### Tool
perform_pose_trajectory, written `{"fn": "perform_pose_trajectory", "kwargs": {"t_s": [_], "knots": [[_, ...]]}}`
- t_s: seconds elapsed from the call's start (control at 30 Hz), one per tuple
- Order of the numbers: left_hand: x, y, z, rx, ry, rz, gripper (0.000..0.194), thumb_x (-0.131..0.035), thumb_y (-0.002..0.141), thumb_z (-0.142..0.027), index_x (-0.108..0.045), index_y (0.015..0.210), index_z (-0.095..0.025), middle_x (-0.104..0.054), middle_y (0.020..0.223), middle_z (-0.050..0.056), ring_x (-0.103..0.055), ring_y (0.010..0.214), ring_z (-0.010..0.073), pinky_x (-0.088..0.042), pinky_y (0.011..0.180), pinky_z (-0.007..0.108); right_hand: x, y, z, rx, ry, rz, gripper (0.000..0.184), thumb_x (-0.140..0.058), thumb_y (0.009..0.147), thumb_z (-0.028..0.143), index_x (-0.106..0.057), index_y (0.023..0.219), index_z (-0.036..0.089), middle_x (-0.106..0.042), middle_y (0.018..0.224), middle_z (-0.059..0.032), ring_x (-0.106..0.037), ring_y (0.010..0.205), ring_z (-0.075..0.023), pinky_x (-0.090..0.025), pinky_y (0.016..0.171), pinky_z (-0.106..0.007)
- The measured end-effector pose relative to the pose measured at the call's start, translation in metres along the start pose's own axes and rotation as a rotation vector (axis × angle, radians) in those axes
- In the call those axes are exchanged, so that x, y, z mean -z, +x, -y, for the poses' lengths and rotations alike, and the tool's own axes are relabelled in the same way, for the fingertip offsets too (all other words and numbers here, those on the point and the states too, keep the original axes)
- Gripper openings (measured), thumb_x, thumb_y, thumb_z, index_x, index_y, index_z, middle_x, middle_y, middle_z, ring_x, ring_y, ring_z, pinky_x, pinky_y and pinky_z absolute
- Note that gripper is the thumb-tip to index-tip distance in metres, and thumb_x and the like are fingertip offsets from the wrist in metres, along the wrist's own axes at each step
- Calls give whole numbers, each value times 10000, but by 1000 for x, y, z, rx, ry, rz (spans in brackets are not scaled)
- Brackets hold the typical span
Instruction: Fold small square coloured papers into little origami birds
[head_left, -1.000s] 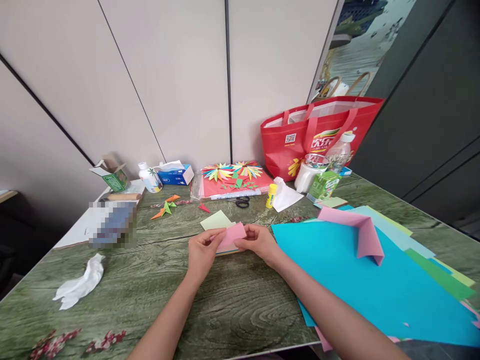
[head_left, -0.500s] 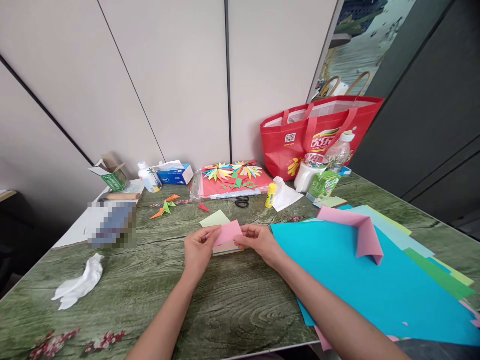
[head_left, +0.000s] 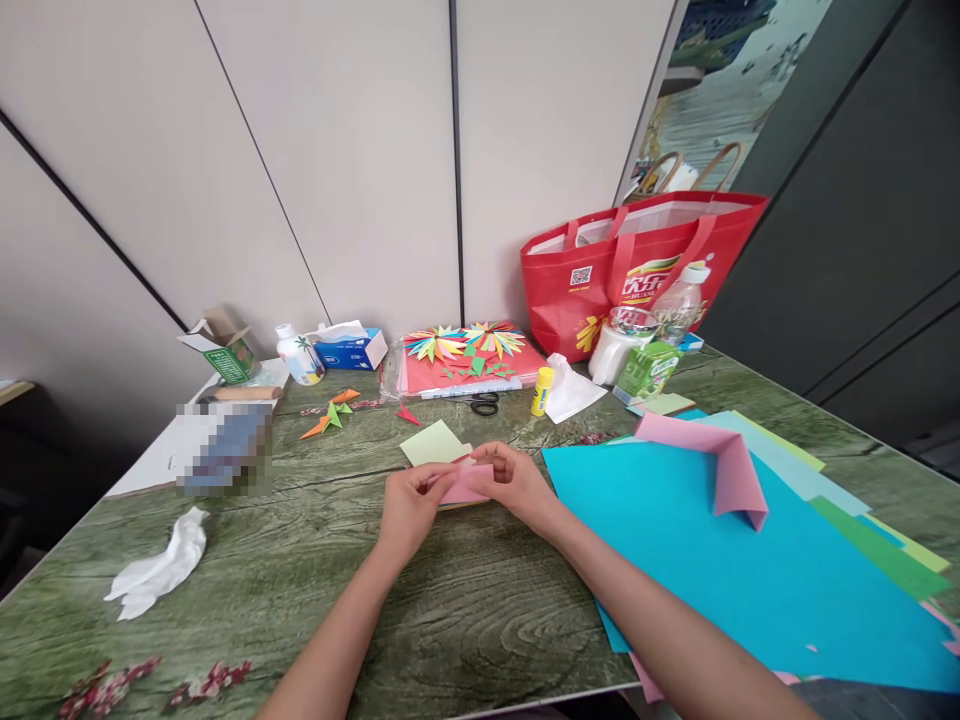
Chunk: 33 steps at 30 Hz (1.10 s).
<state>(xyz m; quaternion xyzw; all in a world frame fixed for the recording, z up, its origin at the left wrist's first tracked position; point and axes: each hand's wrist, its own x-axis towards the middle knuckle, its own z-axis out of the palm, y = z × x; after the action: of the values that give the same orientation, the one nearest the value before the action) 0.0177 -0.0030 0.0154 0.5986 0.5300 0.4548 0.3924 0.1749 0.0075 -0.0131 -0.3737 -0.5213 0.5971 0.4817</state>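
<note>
Small pink paper (head_left: 472, 484): held between both hands just over a paper stack (head_left: 463, 505), near the middle of the tabletop (head_left: 465, 600). It looks partly curled; fingers hide any crease.
Left hand (head_left: 406, 512): thumb and forefinger pinch the paper's left side.
Right hand (head_left: 523, 490): thumb in front, fingers behind, pinching the right side.
Step in hand: reads as bending or aligning the paper, judged from the two opposed pinches.
Handling: a neat bend would call for level edges and light, even fingertip pressure; a one-sided pull could skew it.
Paper stack: under the paper; only its near edges show, mostly covered.
Pale green sheet (head_left: 430, 440): just beyond the left hand, close to the stack; a forward push could shift it.
Blue sheet (head_left: 652, 560): on the tabletop's right side, partly under the right forearm, which could drag it.
Folded pink strip (head_left: 739, 480): on the blue sheet, well apart from the fingers.
Glue stick (head_left: 540, 392): upright beyond the right hand; scissors (head_left: 485, 404) lie to its left.
Room: wood-patterned surface shows between the forearms, toward the tabletop's near edge, and leftward to a crumpled tissue (head_left: 161, 565).
</note>
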Motion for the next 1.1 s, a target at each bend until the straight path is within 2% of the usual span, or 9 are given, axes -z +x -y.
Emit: {"fn": "perform_pose_trajectory", "kwargs": {"t_s": [0.13, 0.33, 0.53, 0.63, 0.83, 1.0, 1.1], "knots": [[-3, -2, -2, 28, 13, 52, 152, -654, 621, -256, -703, 723, -155, -711, 774, 67, -636, 704, 206, -476, 648, 273, 1, 0, -2, 50, -88, -15, 267, -689, 606, 260, -545, 819, 188, -631, 723, 11, -591, 680, -127, -448, 604, -232], [-2, -1, -1, 95, -70, 96, 174, -675, 598, -275, -633, 697, -139, -671, 614, 24, -609, 553, 157, -437, 482, 212, -1, -2, 1, 140, -194, 62, 164, -628, 681, 301, -664, 785, 179, -676, 799, -32, -605, 755, -172, -465, 698, -295], [-2, -1, 0, 231, -277, 221, 311, -679, 612, -321, -580, 830, -123, -646, 580, 23, -591, 468, 136, -463, 430, 221, 0, -1, -1, 102, -139, -139, 193, -668, 623, 333, -703, 767, 211, -697, 785, -33, -619, 713, -195, -479, 658, -317], [-2, -2, -1, 281, -293, 267, 329, -689, 612, -309, -590, 841, -96, -651, 563, 48, -602, 467, 138, -470, 426, 210, 1, 0, -1, 81, -93, -168, 219, -674, 614, 345, -706, 782, 209, -698, 783, -38, -619, 709, -194, -484, 653, -316], [-4, -3, -1, 340, -336, 267, 338, -734, 557, -284, -623, 793, -69, -683, 616, 95, -638, 530, 170, -526, 506, 253, 0, 0, -1, 100, -126, -193, 198, -673, 619, 330, -710, 771, 209, -696, 762, -38, -613, 704, -191, -483, 642, -307], [-5, -5, 0, 356, -396, 224, 376, -758, 518, -312, -634, 771, -63, -690, 620, 105, -654, 552, 203, -543, 550, 296, 0, -1, -2, 117, -156, -207, 197, -669, 622, 335, -708, 774, 215, -696, 773, -32, -610, 696, -189, -483, 638, -308], [-5, -4, 1, 362, -421, 237, 384, -759, 521, -313, -640, 794, -71, -698, 656, 103, -660, 587, 210, -547, 582, 310, 0, 0, -2, 149, -206, -224, 170, -661, 633, 323, -708, 756, 217, -691, 744, -30, -605, 679, -186, -479, 619, -301]]}}
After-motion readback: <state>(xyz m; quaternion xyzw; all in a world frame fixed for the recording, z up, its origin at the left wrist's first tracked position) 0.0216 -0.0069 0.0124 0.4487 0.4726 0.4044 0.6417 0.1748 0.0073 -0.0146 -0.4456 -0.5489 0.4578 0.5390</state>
